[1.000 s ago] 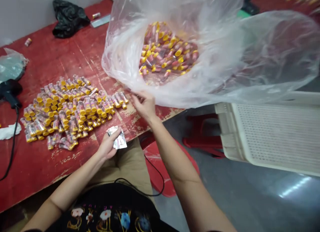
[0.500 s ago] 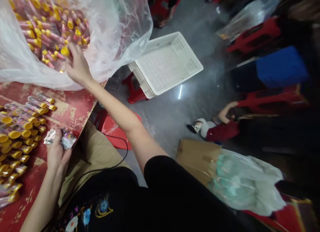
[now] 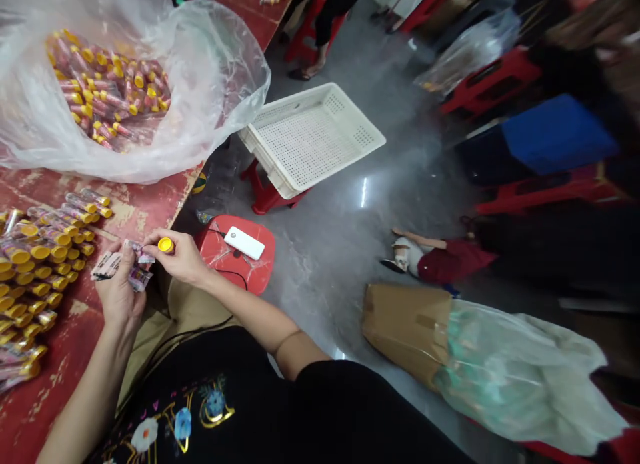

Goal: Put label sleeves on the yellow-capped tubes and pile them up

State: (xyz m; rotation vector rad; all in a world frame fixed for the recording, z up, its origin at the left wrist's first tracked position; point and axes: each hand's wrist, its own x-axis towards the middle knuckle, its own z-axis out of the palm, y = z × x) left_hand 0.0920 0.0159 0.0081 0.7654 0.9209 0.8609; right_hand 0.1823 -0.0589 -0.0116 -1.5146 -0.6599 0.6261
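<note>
My left hand is closed on a small bunch of printed plastic wrappers by the red table's edge. Fingers of my right hand grip a tube whose yellow cap faces up; most of its body is hidden. The right fingertips meet the wrappers beside the left thumb. To the left, a stack of clear tubes with yellow caps lies on the table. Beyond it, an open plastic bag holds many loose pink tubes with yellow caps.
A white perforated crate rests on a red stool right of the table. Nearer, a red stool carries a white power bank with a cable. A cardboard box and a filled translucent bag stand at right. Other people sit nearby.
My right hand has come back from the bag of tubes to my left hand, bringing a yellow-capped tube. The left hand still grips the wrappers. The view has shifted slightly.
</note>
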